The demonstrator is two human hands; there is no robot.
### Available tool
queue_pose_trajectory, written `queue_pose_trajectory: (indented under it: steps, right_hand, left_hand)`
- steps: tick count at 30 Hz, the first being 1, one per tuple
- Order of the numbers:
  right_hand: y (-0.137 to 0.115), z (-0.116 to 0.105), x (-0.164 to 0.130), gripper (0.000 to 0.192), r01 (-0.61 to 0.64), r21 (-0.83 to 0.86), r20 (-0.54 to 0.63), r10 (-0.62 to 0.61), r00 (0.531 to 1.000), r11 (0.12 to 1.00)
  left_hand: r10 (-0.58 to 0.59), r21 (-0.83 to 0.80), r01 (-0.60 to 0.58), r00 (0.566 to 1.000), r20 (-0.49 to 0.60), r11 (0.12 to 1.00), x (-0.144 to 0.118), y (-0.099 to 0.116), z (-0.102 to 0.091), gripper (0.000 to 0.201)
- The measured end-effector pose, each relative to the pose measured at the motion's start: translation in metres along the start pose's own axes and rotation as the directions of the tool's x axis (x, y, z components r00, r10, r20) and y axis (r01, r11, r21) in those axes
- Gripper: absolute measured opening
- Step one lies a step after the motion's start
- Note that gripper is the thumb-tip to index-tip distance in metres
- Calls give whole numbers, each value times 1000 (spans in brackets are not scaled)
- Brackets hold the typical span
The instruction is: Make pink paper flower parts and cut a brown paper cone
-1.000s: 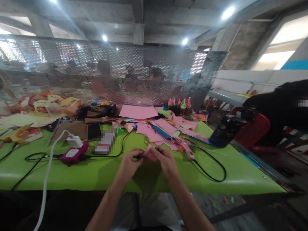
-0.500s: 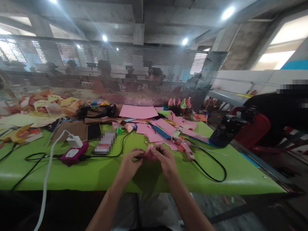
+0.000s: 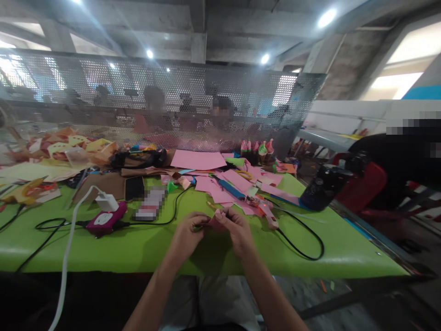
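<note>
- The fingers of the left hand are curled and pinched on the left edge of a small pink paper piece.
- The fingers of the right hand are pinched on the right side of the same piece, so that it is held between both hands.
- The pink paper piece is held just above the green worktop, near its front edge (its exact shape cannot be told).
- A pink glue gun is seen lying just beyond the right hand, with its black cord looped over the worktop to the right.
- Pink paper sheets are spread behind the hands.
- A magenta power bank and a white charger are placed well to the left, with a black phone behind them.
- A dark bottle is seen at the worktop's right edge.
- A perforated metal screen is set along the far side.
</note>
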State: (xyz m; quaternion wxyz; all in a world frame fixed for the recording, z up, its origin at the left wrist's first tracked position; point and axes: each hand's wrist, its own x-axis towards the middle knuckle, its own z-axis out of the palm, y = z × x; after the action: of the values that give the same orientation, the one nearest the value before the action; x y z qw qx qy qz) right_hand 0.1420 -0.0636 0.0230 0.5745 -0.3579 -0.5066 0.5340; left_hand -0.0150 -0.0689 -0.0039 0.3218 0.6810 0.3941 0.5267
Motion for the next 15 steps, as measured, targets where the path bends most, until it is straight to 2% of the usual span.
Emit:
queue_pose_trajectory:
  steps: [7, 15]
  right_hand:
    - [-1, 0, -1, 27, 26, -69, 2, -26, 1000, 997]
    - [-1, -1, -1, 25, -12, 2, 6, 12, 1000, 1000]
  left_hand:
    - [-3, 6, 3, 1000, -9, 1000, 0, 1, 0, 37]
    - [-10, -3, 10, 1000, -27, 1000, 0, 1, 0, 32]
